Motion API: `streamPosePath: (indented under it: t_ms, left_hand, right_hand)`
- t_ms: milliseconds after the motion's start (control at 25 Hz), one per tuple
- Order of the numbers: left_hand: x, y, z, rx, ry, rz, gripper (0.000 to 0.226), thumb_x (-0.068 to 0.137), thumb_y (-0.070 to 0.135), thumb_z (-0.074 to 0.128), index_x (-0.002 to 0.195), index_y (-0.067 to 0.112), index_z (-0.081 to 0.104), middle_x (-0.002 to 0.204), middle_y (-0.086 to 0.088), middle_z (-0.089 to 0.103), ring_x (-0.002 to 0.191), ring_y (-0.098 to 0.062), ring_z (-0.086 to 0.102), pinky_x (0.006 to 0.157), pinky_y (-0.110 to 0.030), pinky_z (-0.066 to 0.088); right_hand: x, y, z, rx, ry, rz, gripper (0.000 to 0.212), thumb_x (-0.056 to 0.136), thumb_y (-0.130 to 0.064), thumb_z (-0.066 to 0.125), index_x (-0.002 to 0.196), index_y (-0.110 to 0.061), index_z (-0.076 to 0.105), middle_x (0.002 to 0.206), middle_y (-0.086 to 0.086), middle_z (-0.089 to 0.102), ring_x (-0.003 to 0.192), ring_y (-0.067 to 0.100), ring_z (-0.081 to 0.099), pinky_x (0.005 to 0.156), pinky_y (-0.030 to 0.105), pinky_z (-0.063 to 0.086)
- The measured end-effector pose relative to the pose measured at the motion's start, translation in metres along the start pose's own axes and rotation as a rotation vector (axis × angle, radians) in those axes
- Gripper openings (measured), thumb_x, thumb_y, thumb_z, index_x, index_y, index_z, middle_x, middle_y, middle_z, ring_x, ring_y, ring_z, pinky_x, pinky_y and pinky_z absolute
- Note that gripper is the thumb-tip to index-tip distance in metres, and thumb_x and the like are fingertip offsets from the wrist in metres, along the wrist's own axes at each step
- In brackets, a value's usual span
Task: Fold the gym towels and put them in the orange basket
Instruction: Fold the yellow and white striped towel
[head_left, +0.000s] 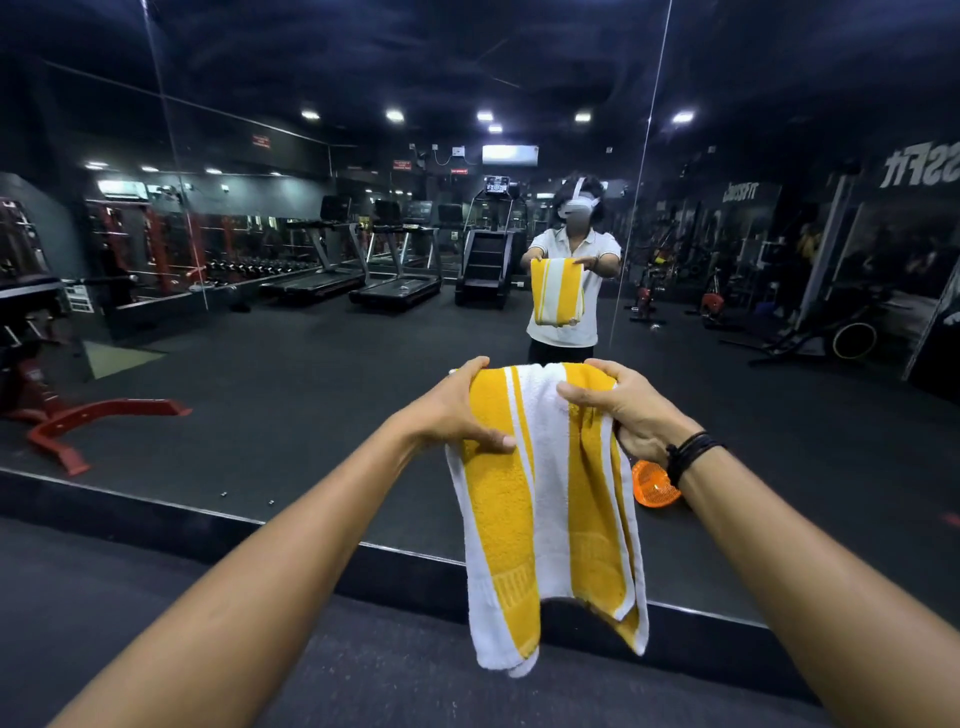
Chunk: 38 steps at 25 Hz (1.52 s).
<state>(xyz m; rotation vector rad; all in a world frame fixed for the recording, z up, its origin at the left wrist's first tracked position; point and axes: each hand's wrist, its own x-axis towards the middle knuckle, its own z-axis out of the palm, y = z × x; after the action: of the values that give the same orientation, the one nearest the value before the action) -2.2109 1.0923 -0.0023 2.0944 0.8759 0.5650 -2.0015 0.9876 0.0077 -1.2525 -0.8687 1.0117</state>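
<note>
A yellow and white striped towel (550, 499) hangs folded in front of me at arm's length. My left hand (457, 410) grips its top left corner, thumb on the near side. My right hand (623, 410) grips the top right corner, fingers curled over the fold. The towel's lower ends dangle loose and uneven. A small part of the orange basket (655, 484) shows just under my right wrist, mostly hidden by my arm and the towel; it appears in the mirror ahead.
A wall mirror (311, 364) stands right in front, its black base ledge (156, 512) crossing the view. It reflects me with the towel (558, 291), treadmills, dumbbell racks and a red bench frame (78, 426). Dark rubber floor lies below.
</note>
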Motion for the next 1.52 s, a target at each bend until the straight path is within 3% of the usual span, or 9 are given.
streamPosePath:
  t_ms: [200, 320, 520, 640, 800, 960, 1120, 1280, 1520]
  left_hand:
    - [0.004, 0.007, -0.012, 0.419, 0.215, 0.079, 0.046, 0.055, 0.035, 0.087, 0.094, 0.024, 0.065, 0.099, 0.000, 0.064, 0.099, -0.023, 0.057, 0.078, -0.038, 0.051]
    - [0.002, 0.007, -0.021, 0.486, 0.301, 0.021, 0.045, 0.047, 0.054, 0.083, 0.078, 0.025, 0.067, 0.093, -0.002, 0.059, 0.094, -0.019, 0.050, 0.076, -0.039, 0.051]
    - [-0.010, 0.015, -0.022, -0.496, 0.247, 0.090, 0.034, 0.062, 0.008, 0.087, 0.090, 0.010, 0.070, 0.090, -0.005, 0.075, 0.086, -0.019, 0.071, 0.077, -0.037, 0.056]
    - [-0.008, 0.032, -0.022, -0.727, 0.312, 0.163, 0.027, 0.071, 0.003, 0.080, 0.095, 0.004, 0.068, 0.090, -0.008, 0.074, 0.084, -0.021, 0.071, 0.076, -0.035, 0.058]
    - [-0.005, 0.041, -0.017, -0.862, 0.366, 0.175, 0.027, 0.072, 0.002, 0.079, 0.097, 0.001, 0.068, 0.089, -0.009, 0.074, 0.080, -0.019, 0.071, 0.070, -0.030, 0.057]
    - [-0.003, 0.018, -0.026, -0.734, 0.336, 0.164, 0.044, 0.066, 0.018, 0.083, 0.104, 0.003, 0.067, 0.099, -0.010, 0.073, 0.091, -0.022, 0.071, 0.076, -0.034, 0.057]
    - [0.000, -0.021, -0.028, -0.388, 0.289, 0.057, 0.048, 0.077, 0.031, 0.078, 0.116, 0.011, 0.059, 0.103, -0.001, 0.069, 0.096, -0.018, 0.066, 0.068, -0.024, 0.052]
    - [0.004, -0.050, -0.028, 0.095, 0.332, -0.125, 0.075, 0.079, 0.046, 0.073, 0.139, 0.015, 0.040, 0.128, -0.004, 0.054, 0.116, -0.022, 0.055, 0.089, -0.032, 0.047]
    - [0.007, -0.065, -0.036, 0.132, 0.208, -0.155, 0.059, 0.077, 0.050, 0.073, 0.125, 0.021, 0.055, 0.116, 0.001, 0.059, 0.112, -0.016, 0.057, 0.091, -0.029, 0.046]
  right_hand:
    - [0.003, 0.001, -0.004, -0.722, 0.077, -0.247, 0.040, 0.062, -0.009, 0.087, 0.098, -0.008, 0.070, 0.098, 0.013, 0.071, 0.095, 0.031, 0.067, 0.084, 0.050, 0.056]
    - [0.005, -0.002, -0.016, -0.817, 0.101, -0.259, 0.028, 0.068, -0.021, 0.084, 0.091, -0.011, 0.073, 0.093, 0.008, 0.073, 0.093, 0.027, 0.068, 0.083, 0.047, 0.056]
    - [0.001, -0.016, -0.024, -0.556, 0.063, -0.390, 0.041, 0.066, -0.031, 0.087, 0.099, -0.011, 0.072, 0.099, 0.001, 0.070, 0.093, 0.018, 0.066, 0.088, 0.045, 0.054]
    - [-0.004, -0.008, -0.024, 0.061, -0.082, -0.406, 0.076, 0.064, -0.036, 0.087, 0.126, -0.005, 0.056, 0.122, 0.018, 0.065, 0.107, 0.030, 0.065, 0.093, 0.052, 0.052]
    - [-0.010, 0.009, -0.004, -0.085, -0.213, -0.320, 0.080, 0.058, -0.037, 0.089, 0.126, -0.012, 0.056, 0.117, 0.004, 0.070, 0.110, 0.021, 0.065, 0.086, 0.033, 0.056]
    - [-0.008, 0.008, 0.002, -0.156, -0.047, -0.366, 0.047, 0.074, -0.002, 0.078, 0.119, -0.002, 0.063, 0.113, 0.009, 0.071, 0.104, 0.022, 0.068, 0.091, 0.040, 0.055]
    - [-0.002, 0.009, 0.001, -0.455, -0.003, -0.403, 0.051, 0.070, -0.021, 0.085, 0.116, -0.011, 0.066, 0.113, 0.002, 0.071, 0.102, 0.015, 0.068, 0.091, 0.038, 0.055]
    - [0.004, 0.008, 0.006, -0.870, 0.212, -0.330, 0.051, 0.063, -0.047, 0.082, 0.105, -0.023, 0.067, 0.105, 0.001, 0.070, 0.099, 0.023, 0.065, 0.087, 0.042, 0.054]
    - [0.003, 0.007, -0.001, -1.087, 0.378, -0.180, 0.049, 0.068, -0.049, 0.079, 0.104, -0.020, 0.061, 0.110, 0.010, 0.065, 0.102, 0.034, 0.061, 0.084, 0.042, 0.052]
